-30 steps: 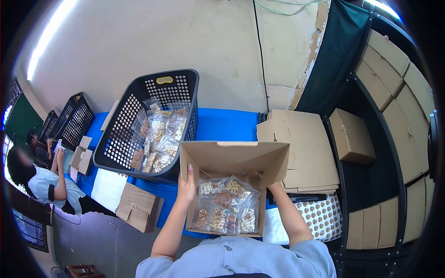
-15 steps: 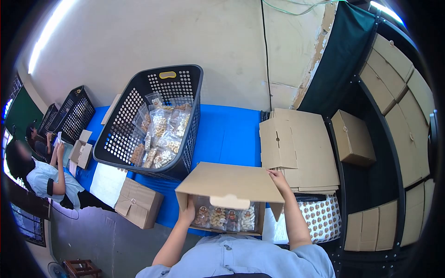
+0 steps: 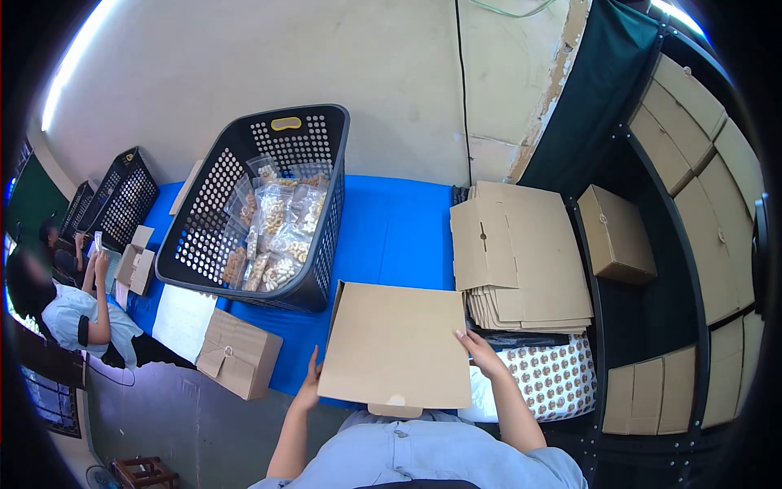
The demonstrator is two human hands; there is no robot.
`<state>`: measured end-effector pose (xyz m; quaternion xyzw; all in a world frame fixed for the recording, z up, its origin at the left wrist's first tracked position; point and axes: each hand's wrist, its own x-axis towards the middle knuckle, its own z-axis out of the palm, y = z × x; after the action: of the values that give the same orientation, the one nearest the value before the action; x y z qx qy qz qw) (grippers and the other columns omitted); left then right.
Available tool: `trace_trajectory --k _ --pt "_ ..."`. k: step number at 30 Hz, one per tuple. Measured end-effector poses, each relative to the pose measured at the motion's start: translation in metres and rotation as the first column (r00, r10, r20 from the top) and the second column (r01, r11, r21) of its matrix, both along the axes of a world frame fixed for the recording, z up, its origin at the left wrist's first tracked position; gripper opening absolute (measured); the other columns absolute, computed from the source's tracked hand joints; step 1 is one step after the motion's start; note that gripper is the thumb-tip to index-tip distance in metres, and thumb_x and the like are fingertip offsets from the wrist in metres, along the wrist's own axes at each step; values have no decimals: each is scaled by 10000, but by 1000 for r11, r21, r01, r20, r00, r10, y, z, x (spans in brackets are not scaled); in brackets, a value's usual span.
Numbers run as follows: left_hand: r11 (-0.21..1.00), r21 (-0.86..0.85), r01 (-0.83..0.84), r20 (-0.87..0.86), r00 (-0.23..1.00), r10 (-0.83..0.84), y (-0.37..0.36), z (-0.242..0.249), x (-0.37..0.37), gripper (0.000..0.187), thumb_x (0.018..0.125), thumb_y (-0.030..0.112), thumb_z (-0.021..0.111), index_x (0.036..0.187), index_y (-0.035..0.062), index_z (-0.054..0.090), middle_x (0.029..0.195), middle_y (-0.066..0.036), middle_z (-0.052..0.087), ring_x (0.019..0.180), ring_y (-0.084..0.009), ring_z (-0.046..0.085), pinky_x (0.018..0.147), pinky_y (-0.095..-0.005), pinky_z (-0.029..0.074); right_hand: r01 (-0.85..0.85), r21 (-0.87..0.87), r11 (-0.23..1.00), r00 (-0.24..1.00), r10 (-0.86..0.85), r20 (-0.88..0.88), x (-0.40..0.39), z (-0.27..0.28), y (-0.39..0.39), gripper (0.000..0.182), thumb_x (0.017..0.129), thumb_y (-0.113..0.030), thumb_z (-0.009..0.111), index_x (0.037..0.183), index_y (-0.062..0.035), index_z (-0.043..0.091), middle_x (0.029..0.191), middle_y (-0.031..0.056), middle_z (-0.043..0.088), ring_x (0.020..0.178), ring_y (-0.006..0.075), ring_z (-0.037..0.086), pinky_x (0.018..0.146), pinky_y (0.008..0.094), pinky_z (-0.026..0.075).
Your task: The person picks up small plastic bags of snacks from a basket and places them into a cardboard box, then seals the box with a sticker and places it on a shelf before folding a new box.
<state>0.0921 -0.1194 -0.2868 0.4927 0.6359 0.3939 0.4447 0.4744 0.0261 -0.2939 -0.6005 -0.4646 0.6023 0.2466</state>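
Observation:
A cardboard box (image 3: 395, 346) stands at the table's near edge, its lid lying over the top and a front flap sticking out towards my body. The lid hides what is inside. My left hand (image 3: 310, 380) is at the box's left side, fingers extended and apart. On the right edge of the lid rests my right hand (image 3: 479, 352), its thumb and fingers spread. Beyond the box, a dark perforated basket (image 3: 326, 244) holds several clear bags of snacks (image 3: 281, 216).
Flattened cardboard (image 3: 538, 253) is stacked at the right, above a sheet of round stickers (image 3: 554, 379). A closed box (image 3: 238, 353) sits left. Shelves (image 3: 643, 326) with boxes stand far right. Two people (image 3: 94, 314) are at the far left beside more baskets.
The lid has come down over the box, covering the snack bags that showed inside. My left hand has moved out to the box's left side; my right hand has shifted lower along the lid's edge.

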Motion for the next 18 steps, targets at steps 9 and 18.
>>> trace_trajectory --k 9,18 --pt "960 -272 74 268 963 2 29 -2 2 722 965 355 560 1506 10 229 1510 -169 347 1389 -255 340 1133 -346 269 39 316 948 950 -133 283 -38 4 4 484 964 -388 542 1261 -8 586 1073 193 694 1018 232 663 866 329 493" --pt "990 -2 -144 267 954 139 69 -47 10 599 997 216 508 1498 15 248 1505 -161 355 1389 -252 340 1134 -341 268 -37 628 778 921 -217 324 -73 0 30 560 934 -319 583 1377 -11 434 1306 274 480 1239 383 461 1036 413 366"
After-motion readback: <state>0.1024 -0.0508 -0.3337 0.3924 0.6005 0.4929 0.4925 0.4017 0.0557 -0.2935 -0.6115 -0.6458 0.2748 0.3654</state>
